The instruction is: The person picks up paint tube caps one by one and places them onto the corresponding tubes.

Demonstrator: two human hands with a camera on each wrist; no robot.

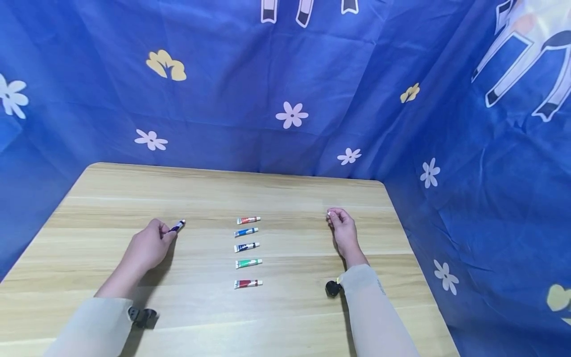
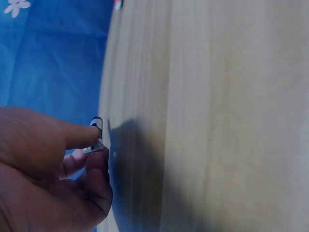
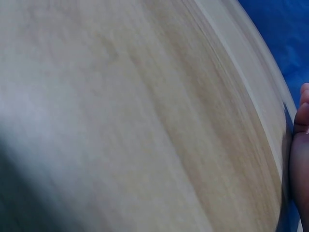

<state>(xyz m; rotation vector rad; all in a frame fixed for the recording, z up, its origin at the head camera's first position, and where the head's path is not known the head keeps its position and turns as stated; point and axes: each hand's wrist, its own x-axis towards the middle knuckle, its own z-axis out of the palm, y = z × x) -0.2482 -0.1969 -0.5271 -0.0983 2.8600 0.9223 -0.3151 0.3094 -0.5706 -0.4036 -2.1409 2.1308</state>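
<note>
My left hand [image 1: 148, 243] pinches a dark purple paint tube [image 1: 178, 225] between thumb and fingers, above the left side of the table. In the left wrist view the thumb of the left hand [image 2: 48, 164] presses on the tube [image 2: 96, 123], and its white end shows past the fingers. On the right side my right hand [image 1: 343, 230] pinches a small white thing [image 1: 329, 213], mostly hidden by the fingers; I cannot tell its kind. Only part of the right hand [image 3: 300, 159] shows at the right wrist view's edge.
Between the hands lies a column of paint tubes: orange-red [image 1: 248, 220], blue [image 1: 246, 232], navy [image 1: 247, 247], green [image 1: 249, 263] and dark red [image 1: 248, 283]. They rest on a wooden table [image 1: 285, 322]. A blue patterned curtain [image 1: 232, 109] hangs behind and beside it.
</note>
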